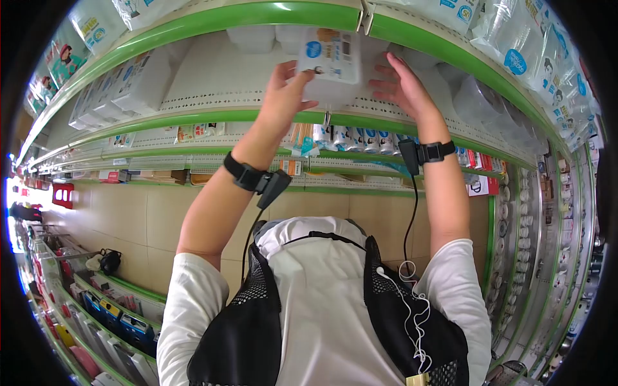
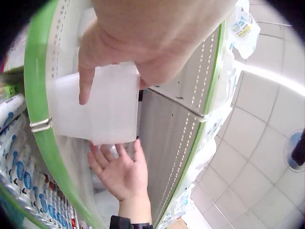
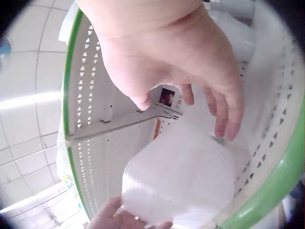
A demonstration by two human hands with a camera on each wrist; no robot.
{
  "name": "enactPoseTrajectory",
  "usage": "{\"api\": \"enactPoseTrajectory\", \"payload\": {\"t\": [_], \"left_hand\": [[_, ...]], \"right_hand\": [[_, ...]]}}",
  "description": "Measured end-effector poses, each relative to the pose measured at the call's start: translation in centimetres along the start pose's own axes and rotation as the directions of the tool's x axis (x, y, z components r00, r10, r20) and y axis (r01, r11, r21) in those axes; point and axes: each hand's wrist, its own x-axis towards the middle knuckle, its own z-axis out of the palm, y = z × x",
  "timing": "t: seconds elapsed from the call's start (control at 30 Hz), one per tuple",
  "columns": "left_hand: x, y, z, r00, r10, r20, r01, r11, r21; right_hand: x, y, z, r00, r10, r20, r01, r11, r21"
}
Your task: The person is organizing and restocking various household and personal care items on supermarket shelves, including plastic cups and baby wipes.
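Note:
A translucent white plastic box (image 1: 331, 64) with a blue-and-white label is at the shelf's front edge in the head view. My left hand (image 1: 286, 90) grips its left side, thumb over the near corner. The left wrist view has the left hand (image 2: 143, 43) on one end of the box (image 2: 107, 107), with one digit lying along its face. My right hand (image 1: 409, 90) is to the right of the box, apart from it, fingers spread. In the right wrist view the right hand (image 3: 176, 62) has loosely bent fingers above the box (image 3: 178, 176), holding nothing.
Similar boxes (image 1: 145, 80) stand in a row at the shelf's left. Clear plastic packs (image 1: 492, 106) sit at its right. A green-edged upper shelf (image 1: 283, 14) overhangs the hands, with bagged goods on it. Small packets (image 1: 360, 138) line the level below.

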Motion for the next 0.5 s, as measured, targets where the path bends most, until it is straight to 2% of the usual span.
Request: {"api": "enactPoseTrajectory", "payload": {"t": [0.03, 0.1, 0.13, 0.23, 0.33, 0.47, 0.5], "left_hand": [[0.1, -0.3, 1.2, 1.000, 0.000, 0.002, 0.000, 1.000, 0.000], [0.3, -0.9, 3.8, 0.998, -0.039, 0.048, 0.041, 0.998, -0.042], [0.6, -1.4, 4.9, 0.998, -0.039, 0.050, 0.041, 0.998, -0.042], [1.7, -2.4, 7.0, 0.997, -0.055, 0.051, 0.056, 0.998, -0.011], [2.2, -2.6, 7.7, 0.998, -0.053, 0.038, 0.051, 0.997, 0.050], [1.8, -1.8, 6.7, 0.996, -0.059, 0.069, 0.052, 0.994, 0.097], [1.6, -1.6, 6.5, 0.993, -0.063, 0.101, 0.052, 0.993, 0.103]], "right_hand": [[-0.6, -0.3, 0.3, 1.000, -0.001, -0.002, 0.001, 1.000, 0.000], [-1.4, -0.5, 0.6, 0.992, -0.059, 0.110, 0.065, 0.996, -0.053], [-1.8, -0.5, 0.6, 0.995, -0.097, 0.024, 0.099, 0.983, -0.155], [-1.6, 0.0, -1.5, 0.984, -0.177, -0.021, 0.167, 0.957, -0.237], [-0.8, 0.4, -2.5, 0.988, -0.154, -0.019, 0.150, 0.979, -0.136], [0.1, 1.0, -2.6, 0.991, -0.128, 0.029, 0.131, 0.985, -0.116], [0.4, 1.4, -3.3, 0.991, -0.133, -0.016, 0.129, 0.980, -0.153]]}}
